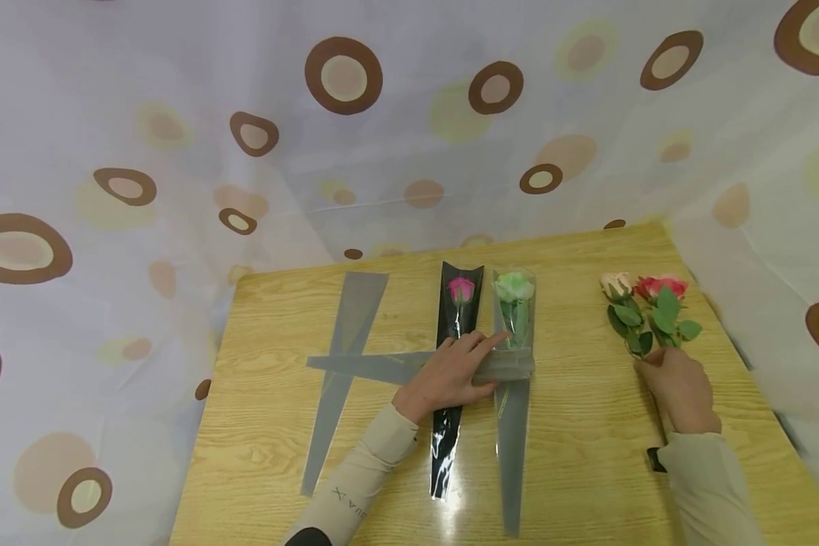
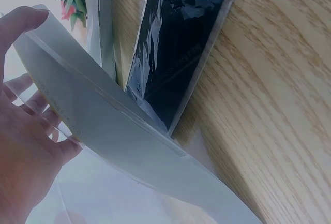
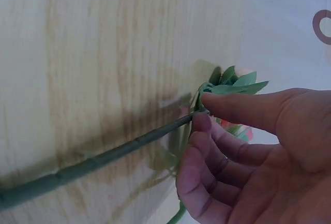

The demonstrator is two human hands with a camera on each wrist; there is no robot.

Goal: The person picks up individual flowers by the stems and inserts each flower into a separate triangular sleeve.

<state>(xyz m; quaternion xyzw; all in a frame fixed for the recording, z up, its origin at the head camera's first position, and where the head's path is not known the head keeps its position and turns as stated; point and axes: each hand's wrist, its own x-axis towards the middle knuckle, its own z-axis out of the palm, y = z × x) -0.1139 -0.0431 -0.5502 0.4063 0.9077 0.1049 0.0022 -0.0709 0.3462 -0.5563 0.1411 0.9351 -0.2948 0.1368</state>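
Observation:
My left hand (image 1: 450,375) holds a grey flower sleeve (image 1: 375,367) crosswise above two wrapped roses. In the left wrist view, the thumb is at one edge of this sleeve (image 2: 119,125) and the fingers bend at the other. Beneath it lie a black sleeve (image 1: 447,447) with a pink rose (image 1: 460,290) and a grey sleeve (image 1: 514,455) with a pale green rose (image 1: 515,287). On the right, my right hand (image 1: 679,390) pinches the green stem (image 3: 119,154) of the cream rose (image 1: 616,284) just below its leaves. A red rose (image 1: 662,287) lies beside it.
Another grey sleeve (image 1: 341,402) lies flat on the left part of the wooden table (image 1: 259,425). Patterned cloth (image 1: 396,152) hangs behind the table and along its sides.

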